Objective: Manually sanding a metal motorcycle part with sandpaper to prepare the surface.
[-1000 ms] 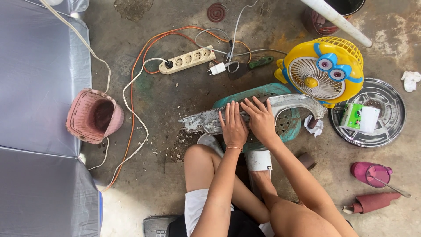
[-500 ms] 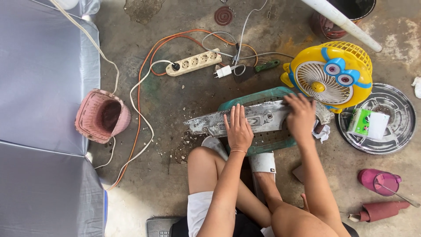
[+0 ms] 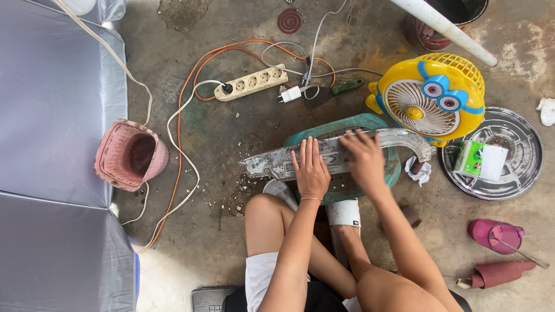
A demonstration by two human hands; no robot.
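The long, curved, grey metal panel with flaking paint (image 3: 341, 155) lay across the centre of the frame, resting on a low teal plastic stool (image 3: 370, 124) and running from its ragged end at centre left to its bent end near the yellow round cartoon-faced fan (image 3: 430, 98) at upper right. I had my left hand (image 3: 311, 169) pressed flat on the panel's middle, fingers straight and together, clamped on nothing, only bearing down. My right hand (image 3: 363, 157) lay on the panel just beside it, fingers spread and slightly blurred; I could not tell whether it gripped anything small beneath the palm. Pale flakes (image 3: 243, 193) were scattered on the concrete floor (image 3: 219, 242) under the panel's left end. To work that surface well, I judged that the left palm should keep the panel pinned firmly against the stool so it could not rock, while the right swept in even strokes along its length, away from the jagged edge. A beige power strip (image 3: 251, 84) with an orange cable (image 3: 179, 127) sat in the upper middle, a green-handled scraper (image 3: 335, 92) just right of it. A pink woven basket (image 3: 130, 155) lay tipped at left, a round silver tray (image 3: 520, 156) at right, and a pink cup (image 3: 496, 236) at lower right.
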